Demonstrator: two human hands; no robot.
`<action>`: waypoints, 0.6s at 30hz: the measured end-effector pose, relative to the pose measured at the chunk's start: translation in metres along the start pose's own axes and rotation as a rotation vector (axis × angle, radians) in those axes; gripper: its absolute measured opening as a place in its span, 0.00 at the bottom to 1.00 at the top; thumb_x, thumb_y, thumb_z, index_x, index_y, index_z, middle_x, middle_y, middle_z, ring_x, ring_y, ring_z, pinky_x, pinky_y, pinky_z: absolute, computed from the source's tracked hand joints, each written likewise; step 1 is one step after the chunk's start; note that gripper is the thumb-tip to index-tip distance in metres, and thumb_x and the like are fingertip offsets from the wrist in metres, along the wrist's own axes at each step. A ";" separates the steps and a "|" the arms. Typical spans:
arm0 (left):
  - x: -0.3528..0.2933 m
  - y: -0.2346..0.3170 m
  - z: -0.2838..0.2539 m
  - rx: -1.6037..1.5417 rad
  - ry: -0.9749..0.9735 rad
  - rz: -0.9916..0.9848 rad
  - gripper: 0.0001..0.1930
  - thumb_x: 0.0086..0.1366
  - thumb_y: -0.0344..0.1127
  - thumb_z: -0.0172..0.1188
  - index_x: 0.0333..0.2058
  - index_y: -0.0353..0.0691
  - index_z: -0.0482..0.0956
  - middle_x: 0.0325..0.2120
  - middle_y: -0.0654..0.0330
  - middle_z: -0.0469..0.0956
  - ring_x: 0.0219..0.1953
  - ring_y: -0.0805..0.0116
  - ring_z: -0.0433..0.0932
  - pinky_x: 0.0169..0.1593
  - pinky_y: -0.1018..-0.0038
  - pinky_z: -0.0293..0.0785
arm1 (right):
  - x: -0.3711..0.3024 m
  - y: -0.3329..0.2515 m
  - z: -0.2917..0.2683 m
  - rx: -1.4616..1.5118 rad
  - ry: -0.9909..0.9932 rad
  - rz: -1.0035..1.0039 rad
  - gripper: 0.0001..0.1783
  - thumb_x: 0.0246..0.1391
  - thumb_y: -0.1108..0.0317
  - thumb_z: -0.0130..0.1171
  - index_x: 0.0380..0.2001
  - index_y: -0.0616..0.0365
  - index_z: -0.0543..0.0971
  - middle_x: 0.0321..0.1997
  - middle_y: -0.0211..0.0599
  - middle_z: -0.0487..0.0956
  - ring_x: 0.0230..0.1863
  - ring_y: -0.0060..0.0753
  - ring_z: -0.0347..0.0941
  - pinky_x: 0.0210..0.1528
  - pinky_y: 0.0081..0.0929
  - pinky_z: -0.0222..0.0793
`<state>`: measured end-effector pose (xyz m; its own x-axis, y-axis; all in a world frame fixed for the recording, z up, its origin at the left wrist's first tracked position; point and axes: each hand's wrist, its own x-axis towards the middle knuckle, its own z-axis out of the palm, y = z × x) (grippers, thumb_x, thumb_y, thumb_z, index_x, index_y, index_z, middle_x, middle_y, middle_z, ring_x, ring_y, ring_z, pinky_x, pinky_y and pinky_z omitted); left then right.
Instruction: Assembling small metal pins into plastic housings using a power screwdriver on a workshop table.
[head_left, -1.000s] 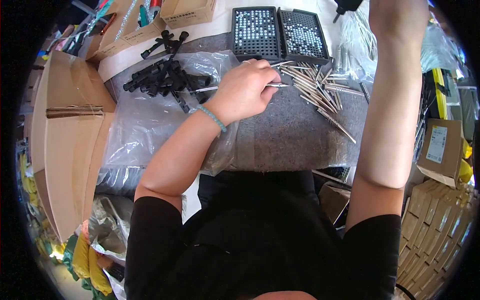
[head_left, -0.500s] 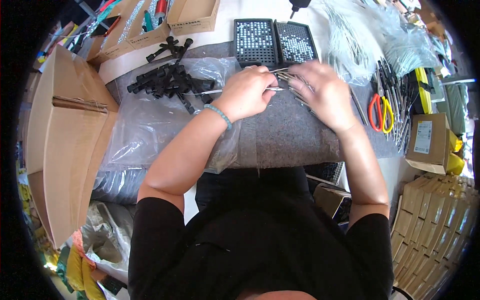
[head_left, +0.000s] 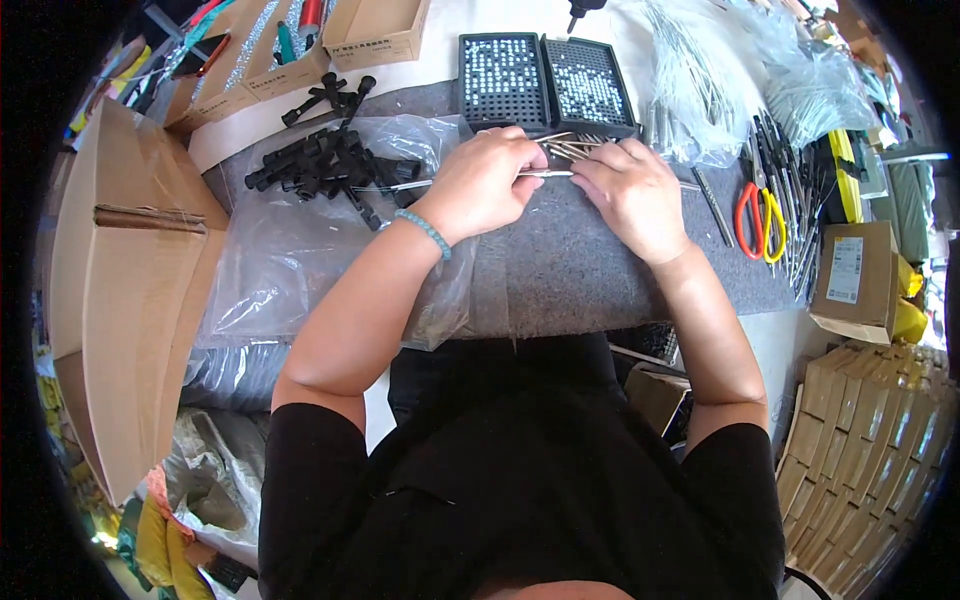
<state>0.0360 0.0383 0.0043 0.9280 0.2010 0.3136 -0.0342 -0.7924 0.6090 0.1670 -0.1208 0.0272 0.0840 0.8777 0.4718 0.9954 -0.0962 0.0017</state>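
Observation:
My left hand (head_left: 487, 180) is closed in a pinch round a thin metal rod (head_left: 547, 173). One end of this rod sticks out to the left past my wrist, over the clear plastic bag (head_left: 280, 270). Facing it, my right hand (head_left: 637, 198) has its thumb and fingertips pressed on the rod too, with a thin length showing beyond its right side. Just behind my fingers lies a loose bunch of short metal rods (head_left: 566, 147), partly covered by my right hand. To the left, a heap of black plastic pieces (head_left: 325, 165) rests on the bag.
Two black perforated trays (head_left: 503, 112) holding small silver pieces stand behind my hands; a dark tool tip (head_left: 576, 18) hangs above. Scissors (head_left: 773, 228) with red and yellow handles lie right, beside long dark rods (head_left: 797, 200). A large cardboard box (head_left: 140, 290) borders the left.
My right hand, blurred over the bunch of rods before, has come down nearer to me and now pinches the rod. The left hand keeps its hold on it.

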 end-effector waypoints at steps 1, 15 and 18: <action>0.000 -0.001 0.000 -0.004 -0.004 -0.007 0.08 0.52 0.27 0.63 0.32 0.36 0.77 0.29 0.54 0.75 0.32 0.57 0.77 0.37 0.67 0.74 | -0.003 0.004 -0.003 -0.012 0.000 0.009 0.05 0.41 0.64 0.62 0.25 0.48 0.80 0.27 0.24 0.73 0.33 0.30 0.70 0.36 0.28 0.68; -0.002 0.001 0.002 0.024 -0.004 -0.011 0.07 0.51 0.26 0.63 0.31 0.36 0.76 0.29 0.55 0.75 0.32 0.56 0.76 0.37 0.66 0.73 | -0.062 0.068 -0.048 -0.240 -0.016 0.368 0.08 0.47 0.67 0.62 0.33 0.54 0.81 0.36 0.34 0.78 0.38 0.40 0.73 0.42 0.33 0.70; -0.002 0.001 0.000 0.036 0.004 -0.004 0.07 0.51 0.26 0.63 0.31 0.36 0.76 0.29 0.55 0.75 0.32 0.56 0.76 0.37 0.66 0.73 | -0.040 0.045 -0.044 -0.265 -0.007 0.335 0.12 0.46 0.67 0.63 0.37 0.53 0.80 0.40 0.34 0.78 0.41 0.40 0.73 0.44 0.34 0.70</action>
<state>0.0341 0.0372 0.0043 0.9267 0.2066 0.3141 -0.0168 -0.8119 0.5836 0.2059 -0.1805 0.0476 0.4024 0.7803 0.4788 0.8665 -0.4934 0.0759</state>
